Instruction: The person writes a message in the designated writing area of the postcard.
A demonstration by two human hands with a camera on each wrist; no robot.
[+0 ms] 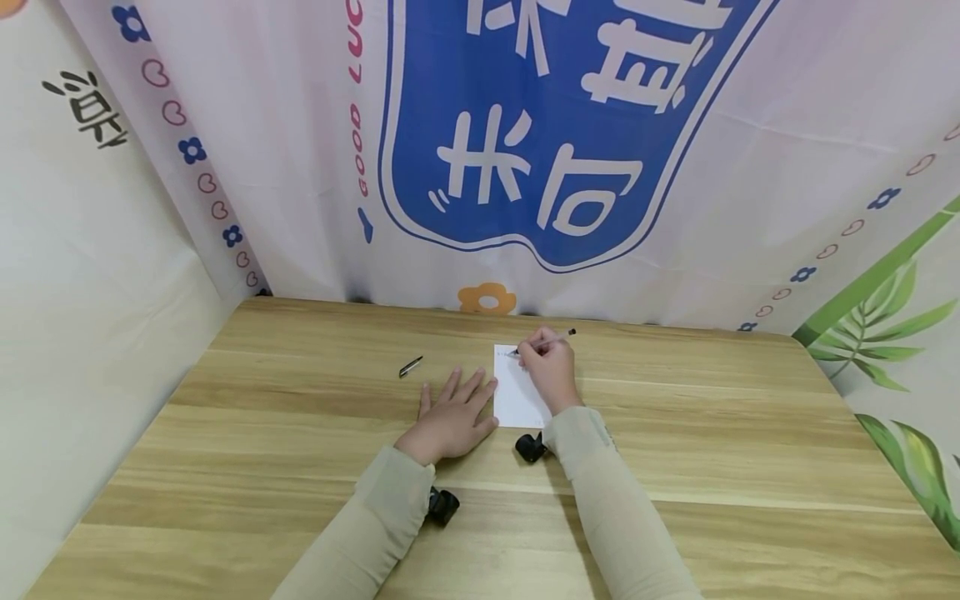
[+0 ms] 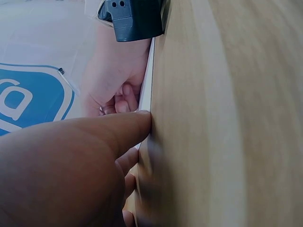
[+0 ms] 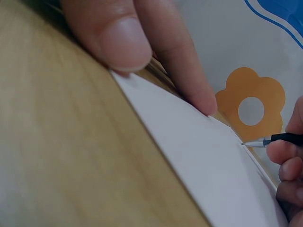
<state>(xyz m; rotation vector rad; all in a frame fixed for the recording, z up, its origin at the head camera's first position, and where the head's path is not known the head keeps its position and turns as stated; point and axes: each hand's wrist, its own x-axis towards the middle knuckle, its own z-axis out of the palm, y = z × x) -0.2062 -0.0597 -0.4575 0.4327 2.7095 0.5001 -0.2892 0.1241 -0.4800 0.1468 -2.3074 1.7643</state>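
Observation:
A white sheet of paper (image 1: pixel 517 398) lies on the wooden table, with a few faint marks near its top edge. My right hand (image 1: pixel 553 371) pinches a pen (image 1: pixel 553 338) with a clear barrel and black end. In the right wrist view, the silver tip of the pen (image 3: pixel 255 143) meets the paper (image 3: pixel 189 142) near its far edge. Flat and with fingers spread, my left hand (image 1: pixel 453 419) rests at the left side of the sheet, thumb and a fingertip touching its edge. Beyond that hand lies a small dark pen cap (image 1: pixel 410 367) with a shiny clip.
Wood-grain table (image 1: pixel 712 450) extends on both sides of the arms. A printed curtain (image 1: pixel 300 167) hangs along the table's back edge. Black wrist cameras are strapped at both cuffs, the right one (image 1: pixel 530 448) just below the sheet.

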